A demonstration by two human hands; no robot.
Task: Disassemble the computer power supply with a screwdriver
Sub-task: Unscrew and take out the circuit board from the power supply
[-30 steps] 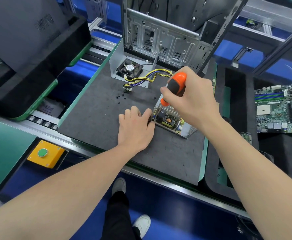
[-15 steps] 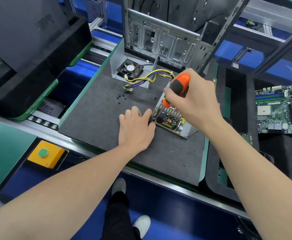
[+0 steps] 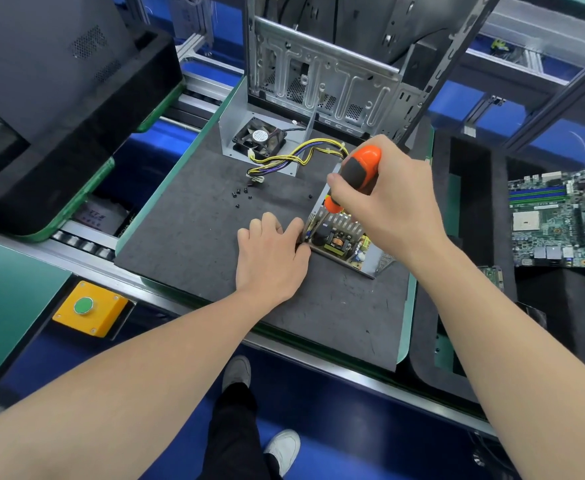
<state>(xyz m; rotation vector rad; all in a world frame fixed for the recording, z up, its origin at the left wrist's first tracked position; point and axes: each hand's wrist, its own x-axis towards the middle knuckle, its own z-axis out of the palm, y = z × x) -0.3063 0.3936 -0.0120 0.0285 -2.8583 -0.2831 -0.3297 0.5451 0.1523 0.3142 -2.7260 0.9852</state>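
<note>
Power supply (image 3: 344,242) location: on the dark mat of the table (image 3: 180,233), right of centre, cover off, circuit board exposed in an open sheet-metal tray.

The right grip (image 3: 391,206) is closed around the screwdriver (image 3: 360,164), which stands near upright. Its shaft enters the rear left part of the tray, and the tip is hidden behind components. The left grip (image 3: 270,261) rests knuckles-up on the table, fingers curled against the near left corner of the tray. Thumb and forefinger appear to pinch the wall there, but the fingertips are out of sight.

Hazards from this position:
- Tip slip. If the tip is not seated squarely in the screw head, torque may cam it out and drive it into the adjacent components.
- Tray rotation. The tray is restrained at one corner only, so turning force may pivot it toward the nearby right edge of the table.
- Cuts. The left fingers lie against a bare metal edge.
- Lost fastener. A freed screw may drop among the components. The loose screws (image 3: 241,195) already on the mat are small, black and hard to see.

Materials and shapes:
- Tray: thin, bright folded steel, with a perforated near right wall.
- Board: a finned heat sink, a black cylindrical capacitor and a copper-wound coil.
- Screwdriver handle: bulbous, glossy orange with black inlays, probably rubbery.
- Mat: matt grey, fibrous-looking and scuffed.
- Cover (image 3: 230,133): a folded sheet-metal piece standing behind, holding the square black fan (image 3: 258,136).
</note>
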